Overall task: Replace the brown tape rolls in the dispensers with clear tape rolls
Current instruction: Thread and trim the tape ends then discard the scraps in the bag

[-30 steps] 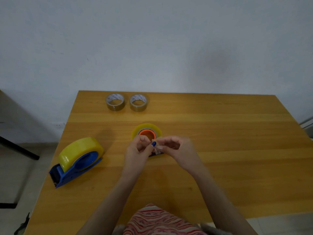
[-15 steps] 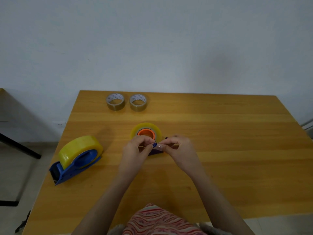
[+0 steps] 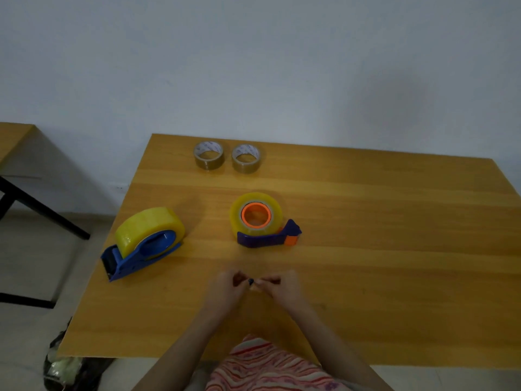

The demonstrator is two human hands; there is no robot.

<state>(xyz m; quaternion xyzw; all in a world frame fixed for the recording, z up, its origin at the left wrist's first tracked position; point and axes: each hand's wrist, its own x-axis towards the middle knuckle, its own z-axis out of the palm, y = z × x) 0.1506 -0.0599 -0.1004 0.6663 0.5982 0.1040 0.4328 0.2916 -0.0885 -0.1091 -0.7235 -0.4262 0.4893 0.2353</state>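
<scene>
On the wooden table, at 9 o'clock from its middle, we see the blue dispenser loaded with a yellowish first clear roll. At 11 o'clock, by the far edge, two rolls lie flat just beside each other: the left brown roll and the right brown roll. Near the middle sits the purple dispenser, a second clear roll on its orange hub. At 6 o'clock our left hand and right hand meet, fingers curled, tips pressed together. The blur keeps us from telling whether we pinch anything.
</scene>
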